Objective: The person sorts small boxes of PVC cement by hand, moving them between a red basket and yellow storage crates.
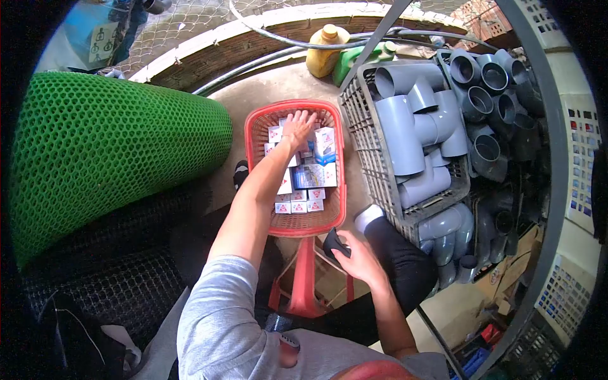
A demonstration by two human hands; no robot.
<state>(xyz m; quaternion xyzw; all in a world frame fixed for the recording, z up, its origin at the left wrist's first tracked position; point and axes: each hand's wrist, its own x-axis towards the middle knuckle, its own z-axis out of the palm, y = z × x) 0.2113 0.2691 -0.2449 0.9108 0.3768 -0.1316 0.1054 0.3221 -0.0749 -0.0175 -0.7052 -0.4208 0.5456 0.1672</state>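
A red plastic basket (342,190) with small white boxes inside stands in front of me. My left hand (299,128) reaches into its far end, fingers stretched out over the small boxes (299,206); it seems to touch those beneath it, which it partly hides. Beside it lies a blue-and-white box (325,144), and nearer me a larger blue-printed box (309,176). My right hand (362,258) is closed on a small black object (333,243) just outside the basket's near right corner. What kind of object it is I cannot make out.
A roll of green plastic mesh (126,126) lies at left. On the right, a dark crate (361,136) holds grey pipe fittings (402,136), with more fittings beyond. Yellow (324,57) and green jugs (347,62) stand behind the basket. A red stool (305,278) is below it.
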